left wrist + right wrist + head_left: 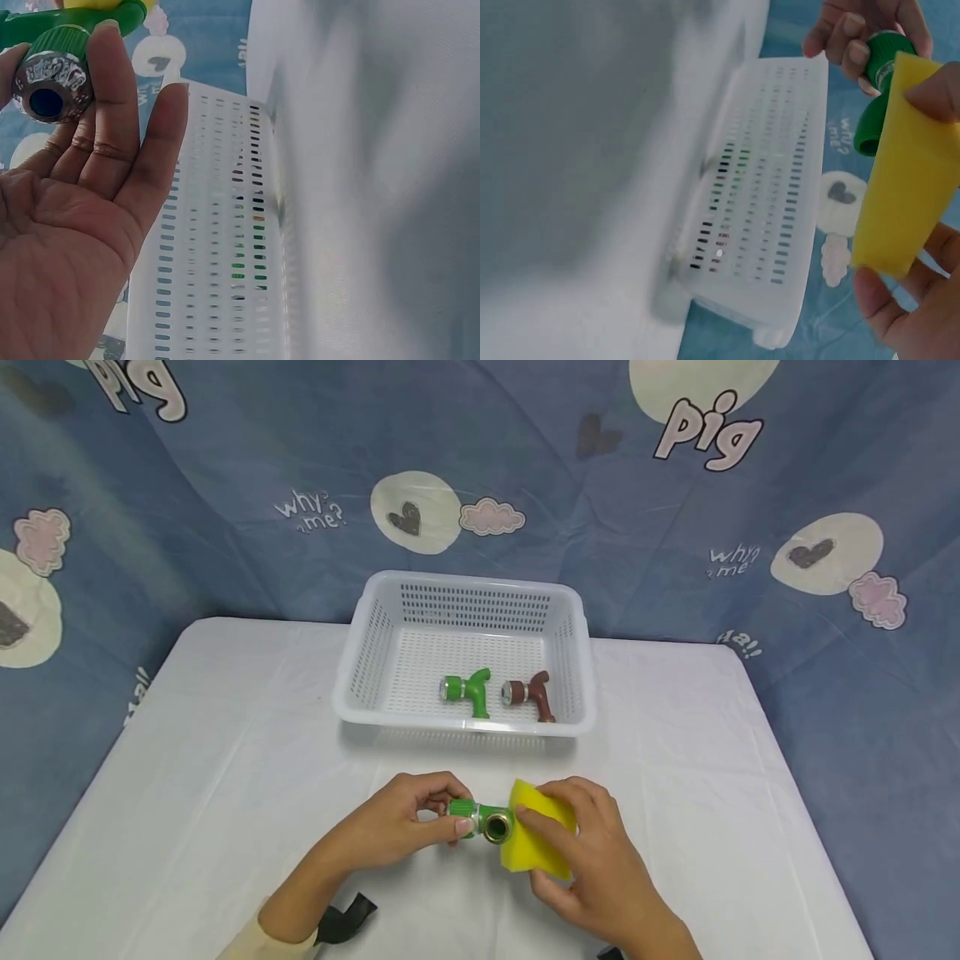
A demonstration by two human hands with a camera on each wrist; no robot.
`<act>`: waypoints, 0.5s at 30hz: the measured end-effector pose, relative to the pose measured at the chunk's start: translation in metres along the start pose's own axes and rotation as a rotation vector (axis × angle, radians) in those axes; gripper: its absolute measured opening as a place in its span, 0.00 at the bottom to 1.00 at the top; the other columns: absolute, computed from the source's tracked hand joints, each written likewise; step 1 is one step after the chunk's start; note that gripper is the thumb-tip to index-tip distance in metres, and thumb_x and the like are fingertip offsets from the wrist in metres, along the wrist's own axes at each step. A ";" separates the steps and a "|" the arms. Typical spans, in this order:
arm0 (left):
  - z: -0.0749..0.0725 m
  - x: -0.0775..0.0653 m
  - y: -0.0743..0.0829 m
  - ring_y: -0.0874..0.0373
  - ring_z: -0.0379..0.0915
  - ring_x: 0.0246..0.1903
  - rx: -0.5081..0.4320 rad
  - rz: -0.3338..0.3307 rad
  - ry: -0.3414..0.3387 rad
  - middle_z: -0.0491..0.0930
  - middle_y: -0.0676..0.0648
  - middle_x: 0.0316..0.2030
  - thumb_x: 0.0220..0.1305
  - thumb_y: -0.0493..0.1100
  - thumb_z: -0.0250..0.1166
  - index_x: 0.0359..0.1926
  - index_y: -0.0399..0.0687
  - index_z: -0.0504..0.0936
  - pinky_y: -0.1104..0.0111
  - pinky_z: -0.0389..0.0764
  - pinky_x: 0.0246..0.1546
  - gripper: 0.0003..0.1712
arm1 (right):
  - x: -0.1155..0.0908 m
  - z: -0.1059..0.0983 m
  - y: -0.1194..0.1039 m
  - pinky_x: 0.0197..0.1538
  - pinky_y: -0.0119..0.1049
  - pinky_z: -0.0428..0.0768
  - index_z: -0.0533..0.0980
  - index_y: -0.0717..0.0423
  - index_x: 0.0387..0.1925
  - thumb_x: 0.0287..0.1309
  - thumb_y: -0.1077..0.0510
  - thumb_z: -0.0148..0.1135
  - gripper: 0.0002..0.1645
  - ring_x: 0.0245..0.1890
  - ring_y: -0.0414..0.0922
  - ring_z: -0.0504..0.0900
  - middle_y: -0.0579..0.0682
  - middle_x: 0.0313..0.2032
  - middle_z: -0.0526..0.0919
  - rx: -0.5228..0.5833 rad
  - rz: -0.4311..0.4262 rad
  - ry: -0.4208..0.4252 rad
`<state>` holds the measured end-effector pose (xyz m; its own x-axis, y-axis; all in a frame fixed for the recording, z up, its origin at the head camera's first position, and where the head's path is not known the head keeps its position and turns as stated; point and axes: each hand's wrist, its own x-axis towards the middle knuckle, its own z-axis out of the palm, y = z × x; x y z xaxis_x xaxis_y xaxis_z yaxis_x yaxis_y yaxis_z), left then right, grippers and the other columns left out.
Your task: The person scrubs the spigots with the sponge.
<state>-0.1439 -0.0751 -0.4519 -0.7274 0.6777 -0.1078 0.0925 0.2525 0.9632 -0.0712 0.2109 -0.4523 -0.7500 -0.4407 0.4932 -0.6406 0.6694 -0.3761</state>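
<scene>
In the head view my left hand (405, 822) pinches a green tap (461, 810) by its ribbed collar, with the tap's round brass-rimmed opening facing the camera. My right hand (592, 852) grips a yellow sponge (536, 831) and holds it against the right end of the tap. The left wrist view shows the tap's silver end ring (56, 82) between thumb and fingers. Seen from the right wrist, the sponge (907, 172) covers part of the tap, so its far side is hidden.
Behind the hands stands a white perforated basket (465, 724) holding another green tap (474, 692) and a brown tap (534, 693). A black strap (348, 920) lies by the left forearm. The white-covered table (225, 760) meets a blue printed cloth (262, 568) at the back.
</scene>
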 end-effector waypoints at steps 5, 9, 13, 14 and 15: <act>0.000 0.001 0.001 0.56 0.80 0.36 0.061 0.015 0.063 0.84 0.55 0.34 0.66 0.51 0.75 0.46 0.57 0.85 0.62 0.80 0.40 0.12 | -0.004 -0.001 0.003 0.64 0.52 0.69 0.82 0.46 0.56 0.44 0.58 0.67 0.31 0.62 0.58 0.71 0.58 0.61 0.74 -0.081 -0.011 -0.016; -0.001 0.001 0.004 0.56 0.81 0.38 0.095 0.040 0.112 0.84 0.56 0.34 0.60 0.50 0.79 0.45 0.58 0.85 0.57 0.81 0.44 0.15 | -0.010 -0.008 0.009 0.67 0.37 0.67 0.81 0.48 0.59 0.46 0.57 0.69 0.33 0.62 0.57 0.70 0.58 0.63 0.72 -0.068 0.087 -0.017; -0.002 0.001 0.005 0.59 0.81 0.38 0.151 0.094 0.136 0.83 0.59 0.35 0.58 0.49 0.81 0.47 0.59 0.84 0.60 0.83 0.49 0.19 | -0.008 -0.015 0.010 0.66 0.26 0.67 0.78 0.48 0.65 0.59 0.50 0.70 0.32 0.63 0.54 0.70 0.57 0.66 0.71 0.050 0.127 0.049; -0.002 0.001 0.006 0.60 0.80 0.39 0.168 0.107 0.138 0.83 0.59 0.36 0.57 0.49 0.82 0.48 0.59 0.84 0.61 0.83 0.50 0.20 | -0.005 -0.015 0.009 0.64 0.26 0.69 0.78 0.48 0.66 0.63 0.47 0.69 0.31 0.63 0.54 0.70 0.56 0.66 0.72 0.076 0.130 0.061; -0.001 0.001 0.007 0.60 0.80 0.39 0.190 0.120 0.142 0.82 0.60 0.37 0.56 0.49 0.82 0.49 0.59 0.84 0.62 0.83 0.51 0.21 | -0.002 -0.015 0.006 0.63 0.29 0.72 0.78 0.48 0.66 0.67 0.43 0.68 0.30 0.63 0.54 0.70 0.56 0.66 0.72 0.095 0.129 0.069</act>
<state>-0.1452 -0.0734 -0.4454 -0.7901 0.6106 0.0531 0.3001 0.3099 0.9022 -0.0711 0.2252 -0.4437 -0.8162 -0.3103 0.4874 -0.5547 0.6568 -0.5109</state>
